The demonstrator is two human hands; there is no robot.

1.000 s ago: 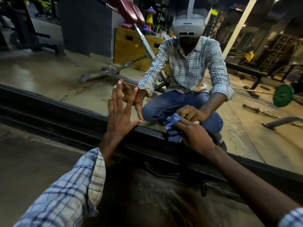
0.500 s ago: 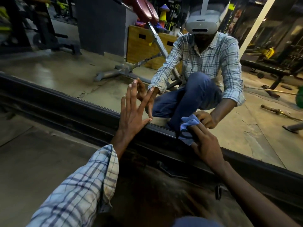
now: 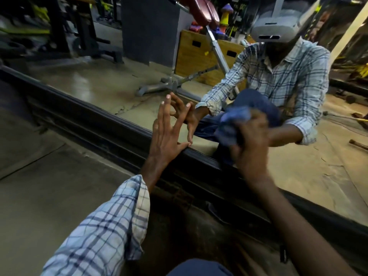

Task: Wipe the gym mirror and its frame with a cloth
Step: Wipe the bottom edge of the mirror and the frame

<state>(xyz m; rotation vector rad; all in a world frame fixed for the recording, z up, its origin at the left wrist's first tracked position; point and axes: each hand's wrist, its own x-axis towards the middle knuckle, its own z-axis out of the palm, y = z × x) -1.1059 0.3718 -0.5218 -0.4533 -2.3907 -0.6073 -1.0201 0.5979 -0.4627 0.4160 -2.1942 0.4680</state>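
Observation:
A large gym mirror point(image 3: 103, 84) stands on the floor in a black frame point(image 3: 111, 128) that runs diagonally from upper left to lower right. My left hand point(image 3: 167, 136) lies flat against the glass, fingers straight and spread, just above the bottom rail. My right hand point(image 3: 251, 142) grips a crumpled blue cloth point(image 3: 229, 126) and holds it against the glass a little above the rail. The hand and cloth are blurred by motion. My own reflection fills the glass behind both hands.
The mirror reflects a weight bench, a wooden box and barbells on the gym floor. Grey concrete floor point(image 3: 39, 186) lies to the left of the frame. A dark worn mat point(image 3: 189, 236) and my blue-trousered knee point(image 3: 199, 269) are below the rail.
My right hand has lifted the cloth from the bottom rail up onto the glass. The left hand stays flat on the mirror. The view has shifted left, closer to the mirror.

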